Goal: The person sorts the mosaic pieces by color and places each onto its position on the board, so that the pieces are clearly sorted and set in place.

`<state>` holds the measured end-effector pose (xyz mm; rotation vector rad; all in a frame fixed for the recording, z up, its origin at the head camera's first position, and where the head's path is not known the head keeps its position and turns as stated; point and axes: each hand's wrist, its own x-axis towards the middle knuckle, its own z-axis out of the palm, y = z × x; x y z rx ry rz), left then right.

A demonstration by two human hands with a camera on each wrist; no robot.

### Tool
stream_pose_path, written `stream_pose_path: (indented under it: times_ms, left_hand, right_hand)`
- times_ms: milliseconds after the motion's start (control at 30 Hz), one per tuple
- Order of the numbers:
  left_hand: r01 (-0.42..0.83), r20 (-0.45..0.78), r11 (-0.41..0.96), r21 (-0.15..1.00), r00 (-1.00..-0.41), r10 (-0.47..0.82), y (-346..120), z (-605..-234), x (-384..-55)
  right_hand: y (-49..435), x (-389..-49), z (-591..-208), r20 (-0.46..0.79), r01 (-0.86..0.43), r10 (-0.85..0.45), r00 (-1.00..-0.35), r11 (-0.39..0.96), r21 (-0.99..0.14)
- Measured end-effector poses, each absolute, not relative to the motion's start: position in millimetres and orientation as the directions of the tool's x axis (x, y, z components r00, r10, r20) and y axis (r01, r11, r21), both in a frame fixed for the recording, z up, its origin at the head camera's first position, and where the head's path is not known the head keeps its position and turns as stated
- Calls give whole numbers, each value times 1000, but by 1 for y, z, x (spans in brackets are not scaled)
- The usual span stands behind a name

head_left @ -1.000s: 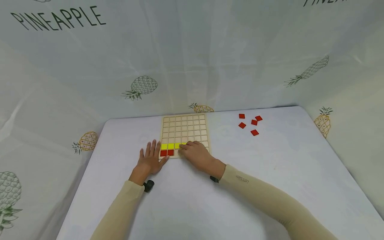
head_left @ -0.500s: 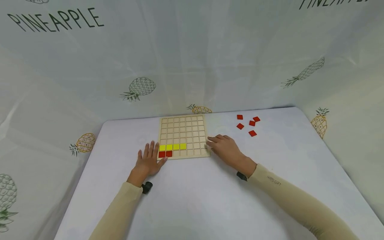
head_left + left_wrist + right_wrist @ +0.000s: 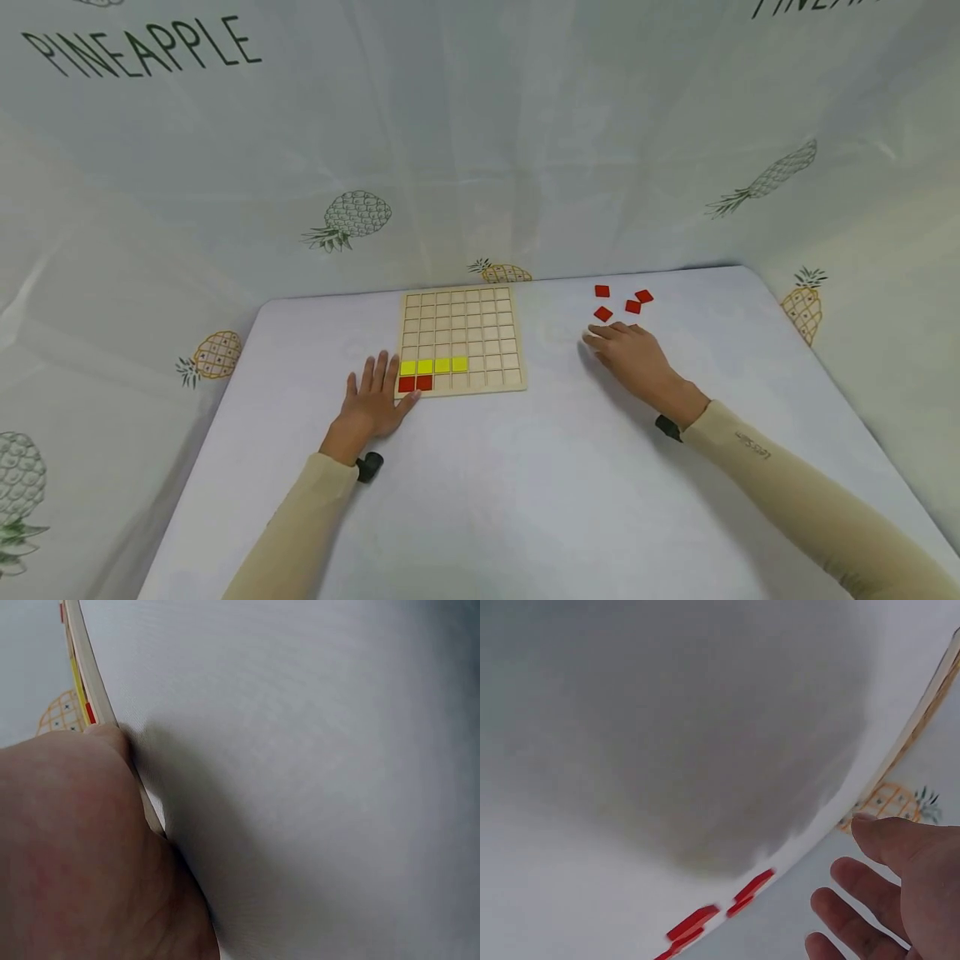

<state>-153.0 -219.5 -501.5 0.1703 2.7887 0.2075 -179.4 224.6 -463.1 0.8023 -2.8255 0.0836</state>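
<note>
A wooden grid board (image 3: 491,379) lies at the back of the table. Four-sided yellow tiles (image 3: 425,367) fill part of its second row from the front, and two red tiles (image 3: 416,383) sit in the front left corner cells. My left hand (image 3: 371,408) rests flat with spread fingers at that corner, thumb at the front edge. In the left wrist view the thumb base (image 3: 105,739) meets the board's side. My right hand (image 3: 633,358) hovers by the loose red tiles (image 3: 602,314), partly covering one. In the right wrist view its thumb and fingers are apart, holding nothing.
The white table (image 3: 480,500) ends at a hanging pineapple-print cloth (image 3: 562,167) behind and at both sides. Other loose red tiles (image 3: 602,291) lie near the back edge, right of the board.
My right hand has left the yellow row and moved right, off the board, to the loose red tiles. The left hand has stayed at the board's corner.
</note>
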Motion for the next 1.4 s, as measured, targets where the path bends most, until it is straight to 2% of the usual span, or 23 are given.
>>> stream_pose_path:
  times_ms: [233, 533, 867, 1300, 1400]
  left_hand:
    - [101, -317, 980, 174, -936, 153, -222, -504, -154]
    - [99, -317, 982, 162, -937, 147, -221, -505, -154]
    - [90, -330, 984, 154, -934, 137, -219, -499, -153]
    - [86, -339, 984, 154, -931, 134, -218, -498, -154]
    - [86, -338, 984, 155, -931, 135, -219, -500, -155]
  right_hand:
    - [253, -190, -462, 144, -485, -484, -863, 874, 32]
    - [274, -198, -467, 130, -499, -501, -856, 865, 48]
    - [279, -205, -472, 94, -504, -506, -857, 862, 50]
    - [279, -202, -469, 109, -488, -497, -861, 867, 101]
    - [278, -199, -467, 106, -477, -482, -870, 876, 73]
